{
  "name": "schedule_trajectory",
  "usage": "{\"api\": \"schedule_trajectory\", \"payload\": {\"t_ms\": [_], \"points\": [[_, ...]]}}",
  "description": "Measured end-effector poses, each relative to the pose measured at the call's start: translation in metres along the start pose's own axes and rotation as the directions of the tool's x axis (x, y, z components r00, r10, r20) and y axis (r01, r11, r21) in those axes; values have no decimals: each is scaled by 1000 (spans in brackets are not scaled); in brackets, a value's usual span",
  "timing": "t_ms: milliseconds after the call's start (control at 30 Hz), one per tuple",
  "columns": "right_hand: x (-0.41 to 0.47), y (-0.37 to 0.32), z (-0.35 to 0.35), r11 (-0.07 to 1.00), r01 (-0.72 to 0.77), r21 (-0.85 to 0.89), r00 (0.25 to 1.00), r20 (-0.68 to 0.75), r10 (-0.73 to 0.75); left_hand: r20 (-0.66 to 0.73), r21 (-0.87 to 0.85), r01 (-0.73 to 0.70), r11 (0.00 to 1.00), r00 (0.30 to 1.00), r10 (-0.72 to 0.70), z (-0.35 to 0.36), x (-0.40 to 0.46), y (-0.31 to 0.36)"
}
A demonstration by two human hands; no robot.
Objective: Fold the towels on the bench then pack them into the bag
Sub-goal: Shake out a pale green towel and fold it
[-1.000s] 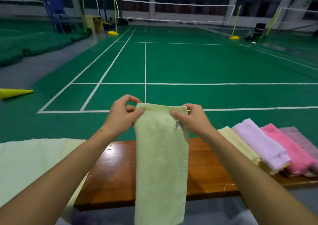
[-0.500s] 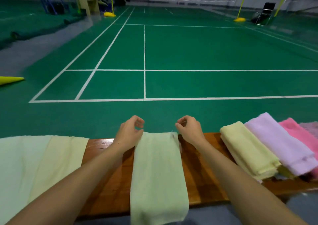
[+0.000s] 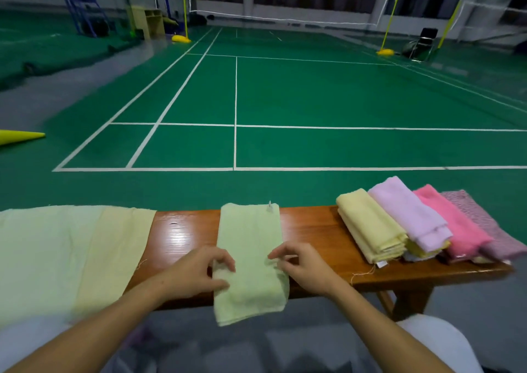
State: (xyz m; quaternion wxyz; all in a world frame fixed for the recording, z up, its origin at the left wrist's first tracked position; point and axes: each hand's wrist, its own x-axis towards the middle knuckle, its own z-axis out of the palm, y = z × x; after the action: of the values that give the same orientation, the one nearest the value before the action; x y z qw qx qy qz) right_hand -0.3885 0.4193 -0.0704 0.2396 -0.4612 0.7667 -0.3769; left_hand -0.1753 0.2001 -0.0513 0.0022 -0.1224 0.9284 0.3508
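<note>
Worktop [image 3: 313,230]: four folded towels [image 3: 370,227] stacked right; green towel [image 3: 251,247] pinched by left hand [image 3: 199,270] and right hand [image 3: 302,267], half-folded; unfolded cloths [image 3: 71,252] left; bag unseen.

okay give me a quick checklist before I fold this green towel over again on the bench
1. Both hands on the towel: ok. Left hand pinches the left edge, right hand rests at the right edge of the light green towel.
2. Towel lying flat on the bench: ok on top; its near end hangs over the front edge.
3. Edges lined up: cannot tell; the hands cover the sides.
4. Room to fold: ok. Bare wood on both sides; the yellow folded towel sits apart to the right.
5. Unfolded cloth at left clear of the fold: ok, not touching.
6. Bag ready for packing: cannot tell; none in view.
</note>
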Motion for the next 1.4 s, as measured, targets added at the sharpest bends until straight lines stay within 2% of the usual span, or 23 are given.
{"api": "schedule_trajectory", "payload": {"t_ms": [67,133,267,433,633,733,800,867,1000,1067,1133,1200,1400], "points": [[-10,5,-1,999,21,-32,999,50,-20,64,207,-88,974,995,76,4,-10,-7],[-17,7,-1,998,35,-44,997,70,-32,70,359,-145,922,989,128,9,-14,-11],[-17,12,4,995,67,-73,996,66,-63,61,536,-222,815,972,225,18,-15,-14],[-14,16,6,995,67,-70,997,51,-64,77,609,-282,741,951,299,22,-16,-13],[-12,15,4,992,77,-99,996,59,-71,0,539,-366,758,901,434,28,-12,-10],[-13,12,5,991,69,-112,997,46,-64,-99,458,-365,810,885,455,32,-7,-6],[-14,4,6,989,81,-125,997,9,-81,-200,243,-314,918,910,364,29,-3,4],[-18,-8,7,992,95,-89,995,-5,-96,-288,-8,-232,973,932,220,24,4,14],[-22,-29,4,996,36,78,993,107,-45,-391,-351,-132,927,920,-17,10,19,33],[-23,-31,1,1000,1,3,989,147,-1,-390,-471,-96,877,914,-109,4,24,37],[-22,-31,1,988,11,-156,993,122,8,-386,-536,-49,843,902,-193,0,30,37],[-20,-30,1,984,22,-179,999,51,-13,-385,-562,-31,826,894,-228,-3,34,35],[-15,-25,-4,996,11,88,987,-163,4,-351,-585,-32,811,911,-218,-8,37,40]]}}
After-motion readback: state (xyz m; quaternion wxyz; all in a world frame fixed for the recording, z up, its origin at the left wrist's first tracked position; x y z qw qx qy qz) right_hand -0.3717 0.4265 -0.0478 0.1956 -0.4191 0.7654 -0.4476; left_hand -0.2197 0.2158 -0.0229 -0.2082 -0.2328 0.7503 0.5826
